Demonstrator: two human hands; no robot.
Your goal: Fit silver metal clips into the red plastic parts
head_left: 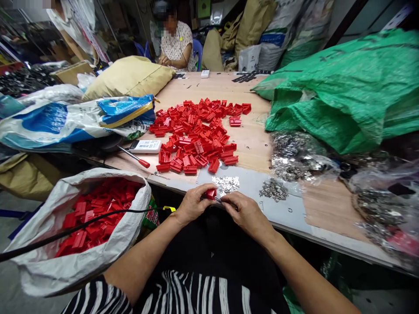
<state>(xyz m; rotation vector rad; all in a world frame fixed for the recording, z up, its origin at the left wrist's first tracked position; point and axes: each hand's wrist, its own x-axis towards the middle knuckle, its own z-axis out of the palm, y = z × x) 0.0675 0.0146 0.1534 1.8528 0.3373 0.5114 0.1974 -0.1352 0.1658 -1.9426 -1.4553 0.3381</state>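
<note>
My left hand (192, 203) is closed around a small red plastic part (211, 193) at the table's front edge. A thin dark metal tool (218, 199) reaches from my right hand (244, 212) to that part; its kind cannot be made out, and most of it is hidden in my fingers. Just beyond my hands lies a pile of small shiny metal pieces (225, 184). Farther right is a second, darker pile of metal pieces (273, 190). Behind them, a large heap of red plastic parts (196, 139) spreads over the wooden table (253, 148).
A white sack (131, 244) of red parts stands at lower left, a black cable crossing it. A red-tipped rod (139, 161) lies near a white box (147, 146). Green sacking (343, 87) and bagged metal pieces (294, 155) flank the right. Another person (178, 43) sits across the table.
</note>
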